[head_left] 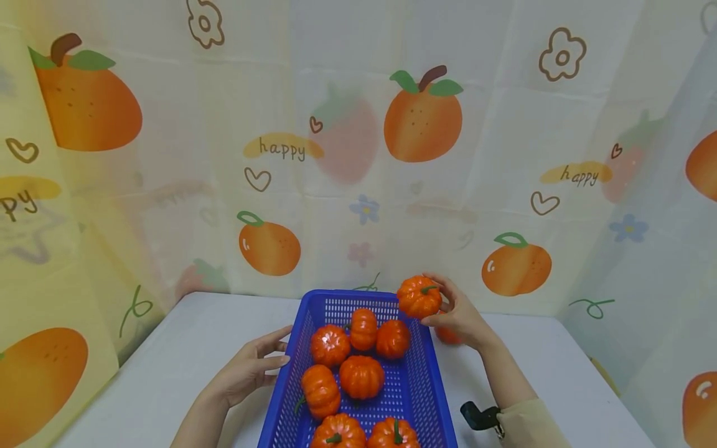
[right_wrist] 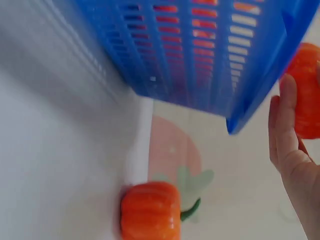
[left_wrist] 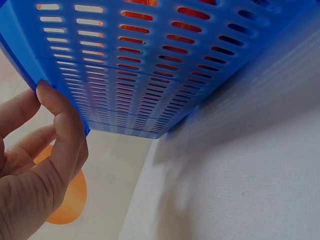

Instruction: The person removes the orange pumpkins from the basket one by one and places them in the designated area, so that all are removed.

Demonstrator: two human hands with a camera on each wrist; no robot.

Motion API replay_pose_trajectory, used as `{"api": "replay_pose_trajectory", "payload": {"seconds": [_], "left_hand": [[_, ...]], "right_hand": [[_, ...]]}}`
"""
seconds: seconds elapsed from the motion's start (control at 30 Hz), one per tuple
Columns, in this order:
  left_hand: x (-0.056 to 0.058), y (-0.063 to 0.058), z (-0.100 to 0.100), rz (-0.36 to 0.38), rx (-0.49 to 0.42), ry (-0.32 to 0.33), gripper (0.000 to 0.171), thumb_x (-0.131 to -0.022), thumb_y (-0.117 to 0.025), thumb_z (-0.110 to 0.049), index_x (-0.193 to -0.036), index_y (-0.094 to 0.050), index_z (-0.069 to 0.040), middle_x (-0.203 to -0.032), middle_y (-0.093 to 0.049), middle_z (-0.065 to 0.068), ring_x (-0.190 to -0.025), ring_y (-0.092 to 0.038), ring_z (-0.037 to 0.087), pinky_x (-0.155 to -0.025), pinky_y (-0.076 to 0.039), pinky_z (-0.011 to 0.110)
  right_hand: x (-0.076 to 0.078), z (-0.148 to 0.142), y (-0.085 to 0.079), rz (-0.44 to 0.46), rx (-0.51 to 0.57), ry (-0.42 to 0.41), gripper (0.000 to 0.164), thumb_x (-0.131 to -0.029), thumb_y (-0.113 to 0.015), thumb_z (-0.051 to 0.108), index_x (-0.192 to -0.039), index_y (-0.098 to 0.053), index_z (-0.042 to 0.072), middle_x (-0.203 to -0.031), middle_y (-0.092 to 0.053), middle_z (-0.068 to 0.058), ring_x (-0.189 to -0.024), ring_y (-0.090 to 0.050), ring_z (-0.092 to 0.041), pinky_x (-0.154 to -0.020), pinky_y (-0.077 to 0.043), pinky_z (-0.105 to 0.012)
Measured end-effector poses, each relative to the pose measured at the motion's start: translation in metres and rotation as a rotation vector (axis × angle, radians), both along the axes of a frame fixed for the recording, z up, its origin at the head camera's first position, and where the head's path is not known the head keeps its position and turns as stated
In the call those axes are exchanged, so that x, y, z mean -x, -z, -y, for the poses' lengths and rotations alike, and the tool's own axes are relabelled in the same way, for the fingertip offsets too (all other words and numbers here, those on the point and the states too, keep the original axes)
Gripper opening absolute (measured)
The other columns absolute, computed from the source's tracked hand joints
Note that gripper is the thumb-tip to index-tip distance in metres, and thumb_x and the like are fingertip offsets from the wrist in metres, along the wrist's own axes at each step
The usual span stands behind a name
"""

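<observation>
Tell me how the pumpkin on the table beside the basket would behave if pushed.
The loose pumpkin could roll, but probably unevenly, since its sides are rounded yet ribbed. It may be slippery, given its smooth-looking skin. It is likely stiff: the similar held pumpkin shows no visible dent where the right hand grips it.

Room opens inside the blue basket (head_left: 437,389), right of the middle pumpkin (head_left: 361,377); other pumpkins (head_left: 320,391) block left, far and near.
</observation>
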State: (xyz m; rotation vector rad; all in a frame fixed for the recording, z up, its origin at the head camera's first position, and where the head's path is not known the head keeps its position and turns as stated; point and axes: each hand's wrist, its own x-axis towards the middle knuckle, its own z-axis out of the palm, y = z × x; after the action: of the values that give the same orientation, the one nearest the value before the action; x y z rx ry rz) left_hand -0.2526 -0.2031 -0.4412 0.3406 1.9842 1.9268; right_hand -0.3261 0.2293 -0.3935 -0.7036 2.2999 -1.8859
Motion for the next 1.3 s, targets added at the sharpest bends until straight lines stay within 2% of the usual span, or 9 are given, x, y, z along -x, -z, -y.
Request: {"api": "replay_pose_trajectory", "payload": {"seconds": [0.3, 0.47, 0.7, 0.8, 0.93, 1.0, 1.07, 1.17, 1.3], "left_hand": [[0.001, 0.001, 0.000, 0.000, -0.001, 0.001, 0.073, -0.096, -0.060, -0.017, -0.157, -0.022, -0.006, -0.120, -0.049, 0.008, -0.096, -0.062, 0.014, -0.082, -0.058, 0.031], [0.002, 0.000, -0.001, 0.019, 0.009, -0.013, 0.073, -0.095, -0.062, -0.016, -0.157, -0.023, -0.007, -0.121, -0.049, 0.007, -0.097, -0.062, 0.015, -0.083, -0.058, 0.031], [0.000, -0.001, 0.000, 0.007, -0.002, 0.004, 0.074, -0.096, -0.061, -0.017, -0.157, -0.020, -0.005, -0.121, -0.049, 0.008, -0.098, -0.061, 0.015, -0.083, -0.058, 0.031], [0.000, -0.001, 0.000, 0.003, 0.000, 0.005, 0.074, -0.097, -0.060, -0.017, -0.157, -0.020, -0.004, -0.121, -0.049, 0.008, -0.098, -0.061, 0.015, -0.083, -0.059, 0.031], [0.000, -0.001, -0.001, 0.021, 0.011, -0.015, 0.073, -0.096, -0.061, -0.017, -0.157, -0.022, -0.006, -0.120, -0.049, 0.007, -0.098, -0.061, 0.015, -0.084, -0.058, 0.032], [0.000, -0.001, -0.001, 0.024, 0.013, -0.015, 0.074, -0.096, -0.061, -0.017, -0.157, -0.022, -0.006, -0.120, -0.049, 0.007, -0.099, -0.061, 0.015, -0.084, -0.058, 0.032], [0.000, 0.000, 0.000, 0.021, 0.010, -0.013, 0.073, -0.096, -0.061, -0.017, -0.157, -0.021, -0.006, -0.120, -0.049, 0.007, -0.099, -0.061, 0.015, -0.084, -0.058, 0.032], [0.000, 0.000, 0.000, 0.010, 0.004, -0.002, 0.073, -0.097, -0.060, -0.018, -0.157, -0.020, -0.005, -0.121, -0.049, 0.008, -0.099, -0.060, 0.015, -0.083, -0.058, 0.031], [0.001, 0.000, 0.000, 0.010, -0.001, 0.000, 0.073, -0.097, -0.059, -0.018, -0.157, -0.020, -0.006, -0.121, -0.049, 0.008, -0.099, -0.060, 0.015, -0.083, -0.058, 0.031]], "right_hand": [[0.002, -0.028, 0.004, 0.010, -0.014, 0.235, 0.089, -0.083, -0.076, 0.007, -0.156, -0.025, 0.017, -0.152, -0.031, -0.018, -0.112, -0.063, -0.018, -0.088, -0.056, -0.021], [0.003, -0.042, 0.013, 0.055, -0.019, 0.354, 0.089, -0.086, -0.075, 0.012, -0.157, -0.022, 0.022, -0.155, -0.028, -0.018, -0.120, -0.057, -0.029, -0.090, -0.056, -0.021], [0.005, -0.061, 0.027, 0.097, -0.019, 0.532, 0.094, -0.085, -0.076, 0.018, -0.159, -0.017, 0.024, -0.162, -0.022, -0.013, -0.143, -0.033, -0.034, -0.117, -0.037, -0.048], [0.006, -0.070, 0.036, 0.103, -0.013, 0.600, 0.093, -0.085, -0.076, 0.016, -0.158, -0.019, 0.026, -0.163, -0.020, -0.014, -0.145, -0.029, -0.032, -0.111, -0.043, -0.034], [0.006, -0.081, 0.046, 0.115, -0.015, 0.662, 0.092, -0.085, -0.075, 0.013, -0.158, -0.020, 0.025, -0.160, -0.024, -0.018, -0.140, -0.033, -0.033, -0.083, -0.043, -0.005], [0.005, -0.086, 0.051, 0.121, -0.019, 0.685, 0.093, -0.085, -0.075, 0.012, -0.158, -0.019, 0.022, -0.159, -0.025, -0.021, -0.139, -0.033, -0.033, -0.078, -0.041, -0.002], [0.004, -0.090, 0.054, 0.129, -0.028, 0.707, 0.094, -0.085, -0.075, 0.011, -0.158, -0.018, 0.020, -0.158, -0.026, -0.022, -0.140, -0.031, -0.033, -0.087, -0.042, -0.008], [0.001, -0.096, 0.059, 0.153, -0.036, 0.723, 0.095, -0.085, -0.074, 0.010, -0.159, -0.015, 0.019, -0.159, -0.023, -0.025, -0.144, -0.026, -0.036, -0.109, -0.043, -0.032], [0.000, -0.102, 0.065, 0.192, -0.036, 0.732, 0.098, -0.085, -0.073, 0.009, -0.160, -0.010, 0.018, -0.162, -0.016, -0.027, -0.147, -0.022, -0.042, -0.120, -0.029, -0.055]]}}
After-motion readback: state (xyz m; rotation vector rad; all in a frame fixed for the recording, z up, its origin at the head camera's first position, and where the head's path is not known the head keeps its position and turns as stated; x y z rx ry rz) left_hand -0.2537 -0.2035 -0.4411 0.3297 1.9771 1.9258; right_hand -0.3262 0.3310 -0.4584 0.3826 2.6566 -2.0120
